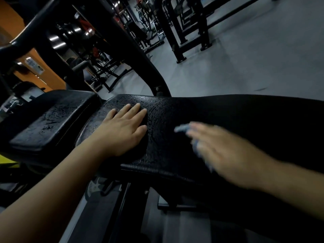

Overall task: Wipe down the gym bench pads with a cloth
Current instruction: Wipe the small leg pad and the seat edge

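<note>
A pale blue cloth [185, 130] lies on the long black pad [219, 116], near its front edge, pressed under the blurred right hand [219, 146]. The left hand [125, 130] rests flat, fingers apart, toward the pad's left end. A smaller pad [52, 118] sits just beyond that end.

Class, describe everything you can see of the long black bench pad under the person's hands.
The long bench pad is black, with a pebbled, vinyl-like skin that glistens as if wet near its left end. It lies roughly level across the view on a dark frame. The left hand rests flat on it; the blurred right hand presses a pale blue cloth onto it.
</note>
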Tool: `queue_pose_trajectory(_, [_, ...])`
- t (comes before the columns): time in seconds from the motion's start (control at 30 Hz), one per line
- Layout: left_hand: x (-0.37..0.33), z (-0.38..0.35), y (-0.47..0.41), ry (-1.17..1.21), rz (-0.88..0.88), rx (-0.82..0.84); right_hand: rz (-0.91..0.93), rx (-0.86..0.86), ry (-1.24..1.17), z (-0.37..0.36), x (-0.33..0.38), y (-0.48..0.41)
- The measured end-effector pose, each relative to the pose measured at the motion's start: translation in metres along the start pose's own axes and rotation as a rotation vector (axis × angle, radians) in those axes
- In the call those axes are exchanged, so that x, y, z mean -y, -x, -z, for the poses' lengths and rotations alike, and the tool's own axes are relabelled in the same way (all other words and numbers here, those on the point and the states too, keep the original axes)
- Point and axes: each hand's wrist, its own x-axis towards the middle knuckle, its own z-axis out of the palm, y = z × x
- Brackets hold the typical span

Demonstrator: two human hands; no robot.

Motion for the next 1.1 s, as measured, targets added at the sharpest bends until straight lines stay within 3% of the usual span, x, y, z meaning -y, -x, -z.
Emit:
queue_pose_trajectory(0.07, [-0.013, 0.000, -0.004, 0.000, 0.018, 0.000, -0.196, -0.053, 0.031, -0.003, -0.029, -0.045])
queue_pose_trajectory(0.13, [-0.027, 0.001, -0.011, 0.004, 0.026, -0.005, -0.254, -0.055, 0.098, -0.024, -0.020, -0.077])
queue_pose_trajectory(0.27, [-0.040, 0.001, -0.020, 0.018, -0.013, -0.022, 0.051, -0.007, -0.056, -0.026, 0.015, -0.035])
queue_pose_trajectory(0.33, [-0.040, -0.002, -0.022, 0.019, -0.026, -0.031, 0.042, -0.029, 0.018, -0.016, -0.023, -0.028])
queue_pose_trajectory(0.43, [-0.045, -0.004, -0.027, 0.024, -0.013, -0.041, -0.325, -0.025, 0.071, -0.004, -0.077, -0.082])
queue_pose_trajectory(0.5, [-0.047, -0.005, -0.029, 0.022, -0.010, -0.046, -0.407, -0.051, 0.113, -0.020, -0.072, -0.113])
queue_pose_trajectory(0.67, [-0.046, -0.005, -0.028, 0.005, -0.024, -0.048, -0.043, 0.009, -0.080, -0.012, -0.018, -0.025])
queue_pose_trajectory(0.77, [-0.051, -0.004, -0.027, 0.015, -0.107, -0.043, -0.132, 0.073, -0.041, 0.011, -0.047, -0.007])
queue_pose_trajectory(0.9, [-0.056, -0.002, -0.026, 0.017, -0.121, -0.022, -0.378, -0.076, 0.034, -0.010, -0.048, -0.062])
queue_pose_trajectory(1.03, [-0.057, -0.001, -0.022, 0.007, -0.141, -0.026, -0.082, -0.029, -0.095, -0.017, 0.011, -0.009])
queue_pose_trajectory(1.1, [-0.056, -0.003, -0.021, 0.014, -0.165, -0.036, -0.015, -0.017, -0.085, 0.002, 0.004, 0.025])
